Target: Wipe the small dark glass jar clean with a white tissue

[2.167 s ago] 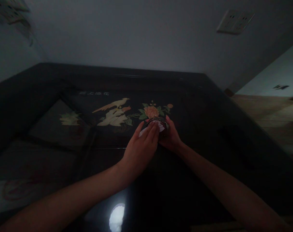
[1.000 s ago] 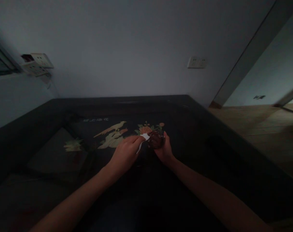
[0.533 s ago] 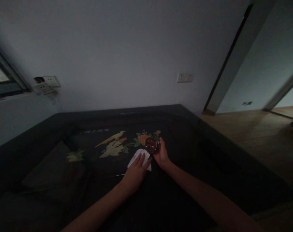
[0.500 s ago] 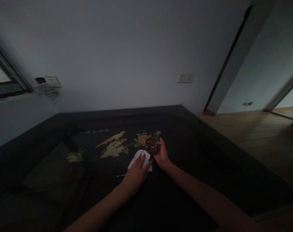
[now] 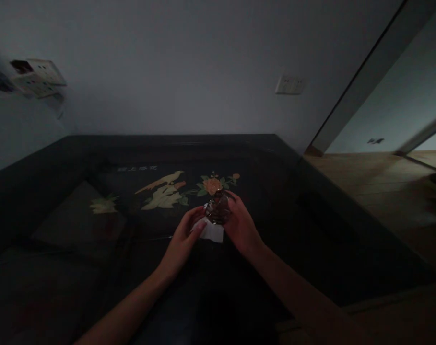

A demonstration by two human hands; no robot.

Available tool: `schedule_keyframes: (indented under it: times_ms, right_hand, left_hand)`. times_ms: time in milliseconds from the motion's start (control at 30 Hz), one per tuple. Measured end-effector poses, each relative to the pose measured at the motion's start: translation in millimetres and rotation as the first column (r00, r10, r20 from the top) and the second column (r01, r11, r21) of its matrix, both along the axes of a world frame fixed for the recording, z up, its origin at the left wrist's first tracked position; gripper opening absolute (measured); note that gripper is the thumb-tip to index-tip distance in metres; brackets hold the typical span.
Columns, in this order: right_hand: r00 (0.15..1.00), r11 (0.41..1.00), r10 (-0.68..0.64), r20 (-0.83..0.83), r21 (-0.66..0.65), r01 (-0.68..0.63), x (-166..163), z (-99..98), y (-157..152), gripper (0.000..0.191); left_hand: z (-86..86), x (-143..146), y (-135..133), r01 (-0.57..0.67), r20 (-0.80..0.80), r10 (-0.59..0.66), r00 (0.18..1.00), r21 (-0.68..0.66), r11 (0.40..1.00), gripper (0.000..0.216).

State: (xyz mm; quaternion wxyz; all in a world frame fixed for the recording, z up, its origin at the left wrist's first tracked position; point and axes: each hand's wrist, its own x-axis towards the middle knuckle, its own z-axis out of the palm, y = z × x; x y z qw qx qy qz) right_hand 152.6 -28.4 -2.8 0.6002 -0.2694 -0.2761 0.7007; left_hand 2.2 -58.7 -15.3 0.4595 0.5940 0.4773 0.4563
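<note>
My right hand (image 5: 241, 225) is wrapped round a small dark brownish glass vessel (image 5: 217, 211), holding it just above the dark glass tabletop (image 5: 297, 230). My left hand (image 5: 183, 237) pinches a white tissue (image 5: 212, 232) that lies under and beside the vessel, fingers curled on its left edge. Both hands meet near the middle of the table, just in front of the inlaid flower picture (image 5: 212, 184).
The tabletop carries a bird-and-flower inlay (image 5: 163, 191) and a smaller pale motif (image 5: 102, 206) at left. A wall socket (image 5: 289, 85) is on the back wall, more sockets (image 5: 38, 76) at left. Wooden floor (image 5: 383, 182) and a doorway lie to the right.
My left hand went from flat on the tissue to pinching its edge beside the vessel. My right hand brought the vessel nearer over the tissue. The camera tilted down.
</note>
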Motion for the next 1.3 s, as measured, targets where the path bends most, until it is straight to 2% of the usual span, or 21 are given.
schedule_keyframes:
  times_ms: [67,167,300,433,567,700,900,1033,1133,1233,1300]
  right_hand:
    - [1.000,0.999,0.021,0.008,-0.037,-0.020,-5,-1.9,-8,0.045]
    - [0.997,0.997,0.059,0.049,-0.058,-0.056,-10,-8.8,-15,0.046]
    - [0.985,0.998,0.060,0.160,0.006,-0.062,-7,-16.2,-16,0.050]
    - [0.903,0.986,-0.016,0.428,0.157,-0.058,2,-13.7,-15,0.045]
    - [0.784,0.935,-0.065,0.618,0.313,-0.168,9,-7.1,-13,0.037]
    - [0.703,0.845,-0.140,0.697,0.454,-0.282,12,-4.7,-13,0.036]
    - [0.636,0.779,-0.099,0.765,0.458,-0.429,15,-4.5,-14,0.035]
    - [0.597,0.756,-0.122,0.793,0.464,-0.462,15,-0.8,-13,0.034]
    - [0.612,0.778,-0.156,0.775,0.478,-0.407,15,2.0,-10,0.036]
    - [0.610,0.871,-0.231,0.758,0.440,-0.218,20,3.6,-3,0.038]
    - [0.555,0.919,-0.260,0.790,0.378,-0.108,25,2.9,5,0.034]
  left_hand:
    - [-2.3,-1,-1,0.003,0.020,-0.003,1.000,-0.027,1.000,0.048]
    - [-6.7,-2,-3,0.026,0.004,-0.026,1.000,-0.049,0.998,0.057]
    - [-12.2,-3,-3,0.109,0.036,-0.107,0.994,-0.071,0.991,0.067]
    - [-10.0,-7,-2,0.161,0.067,-0.156,0.985,-0.073,0.984,0.070]
    - [-1.8,-12,-3,0.233,0.170,-0.204,0.964,-0.173,0.957,0.067]
    - [1.1,-13,-4,0.249,0.149,-0.219,0.964,-0.232,0.940,0.080]
    - [-6.1,-14,1,0.349,0.150,-0.322,0.935,-0.220,0.911,0.101]
    - [-8.0,-17,3,0.373,0.136,-0.350,0.927,-0.217,0.902,0.103]
    - [-7.4,-18,2,0.352,0.200,-0.307,0.930,-0.258,0.899,0.092]
    - [-9.1,-18,3,0.359,0.382,-0.232,0.895,-0.307,0.882,0.077]
    - [-11.7,-18,6,0.316,0.500,-0.134,0.856,-0.299,0.900,0.071]
